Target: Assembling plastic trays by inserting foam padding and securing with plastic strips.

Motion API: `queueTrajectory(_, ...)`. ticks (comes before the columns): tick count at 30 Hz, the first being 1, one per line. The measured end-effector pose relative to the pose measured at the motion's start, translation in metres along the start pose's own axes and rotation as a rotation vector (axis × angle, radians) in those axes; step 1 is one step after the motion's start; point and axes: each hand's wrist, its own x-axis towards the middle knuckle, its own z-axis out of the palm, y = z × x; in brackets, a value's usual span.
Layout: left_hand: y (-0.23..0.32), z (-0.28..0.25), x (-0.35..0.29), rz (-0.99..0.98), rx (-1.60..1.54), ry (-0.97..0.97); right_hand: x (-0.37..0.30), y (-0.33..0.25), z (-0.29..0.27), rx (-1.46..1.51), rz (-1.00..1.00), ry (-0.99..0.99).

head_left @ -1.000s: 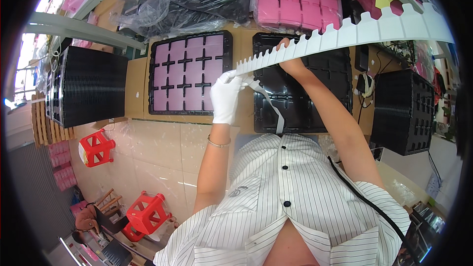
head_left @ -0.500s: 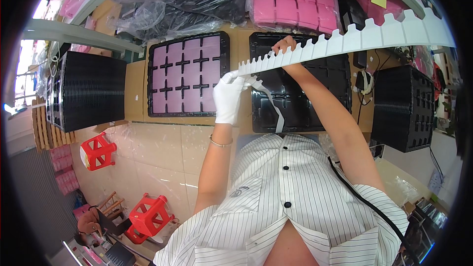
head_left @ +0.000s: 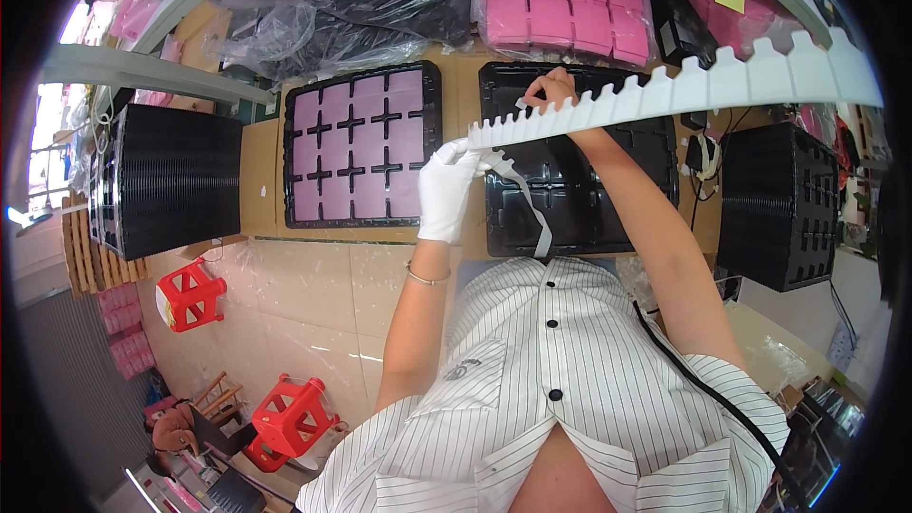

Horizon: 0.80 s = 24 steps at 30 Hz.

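My left hand, in a white glove, pinches a long white strip with a toothed edge. From its fingers the strip stretches to the far right, crossing in front of my bare right wrist, while a narrow tail hangs toward my shirt. Over the black compartment tray, my right hand is curled with thumb and forefinger together; a small white piece shows at the fingertips. Left of the gloved hand lies another black tray, its compartments filled with pale purple sheets.
Tall stacks of black trays stand at left and right. Behind the trays lie clear-wrapped dark material and a bagged pink tray. Red stools stand on the floor; people are at the lower left and upper left.
The right hand has lifted away from the strip's toothed edge, its fingers curling, with a small white piece showing at the tips. The strip and left hand have shifted slightly right.
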Motion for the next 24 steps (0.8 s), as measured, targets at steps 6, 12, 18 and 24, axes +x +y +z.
queueTrajectory(6, -0.001, -0.001, 0.0, -0.024, 0.004, 0.015, -0.006, -0.031, 0.005, -0.368, -0.193, 0.159)
queueTrajectory(12, 0.001, 0.001, 0.002, -0.032, 0.004, 0.01, 0.002, -0.01, 0.01, -0.505, -0.268, 0.291)
queueTrajectory(18, 0.005, -0.001, 0.002, -0.036, -0.014, 0.015, 0.001, -0.04, 0.007, -0.385, -0.181, 0.188)
queueTrajectory(24, 0.012, 0.0, -0.002, -0.063, -0.057, 0.007, 0.002, -0.031, 0.004, -0.36, -0.151, 0.071)
